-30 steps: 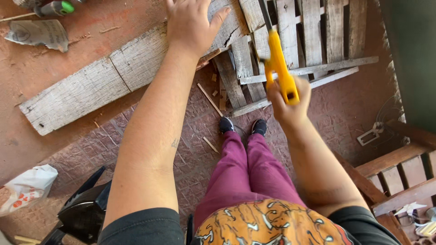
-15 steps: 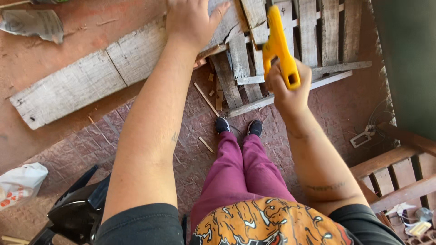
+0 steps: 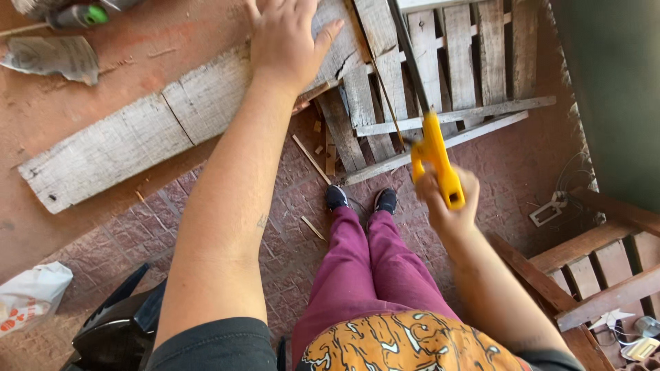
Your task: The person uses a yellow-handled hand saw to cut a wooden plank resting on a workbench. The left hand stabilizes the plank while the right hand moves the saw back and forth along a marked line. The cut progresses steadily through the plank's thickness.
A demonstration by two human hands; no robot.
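My left hand [image 3: 285, 41] lies flat, fingers spread, on a long weathered wooden plank [image 3: 137, 127] that rests on a red surface. My right hand [image 3: 447, 206] grips the yellow handle of a handsaw [image 3: 434, 156]. The saw's blade [image 3: 409, 55] runs up and away over the grey slats of a wooden pallet [image 3: 474, 62] lying on the floor. My legs in magenta trousers [image 3: 364, 275] and dark shoes [image 3: 361, 199] stand just below the pallet's near edge.
Wood splinters [image 3: 309, 158] litter the brick floor near my shoes. A crumpled grey sheet [image 3: 48, 58] and a green-tipped tool [image 3: 75, 14] lie top left. A white bag [image 3: 27, 295] and a black object [image 3: 113, 323] sit bottom left. Another wooden frame [image 3: 591, 268] stands right.
My right hand has pulled the saw back toward me and lower in view, so more blade shows. My left hand stays pressed on the plank.
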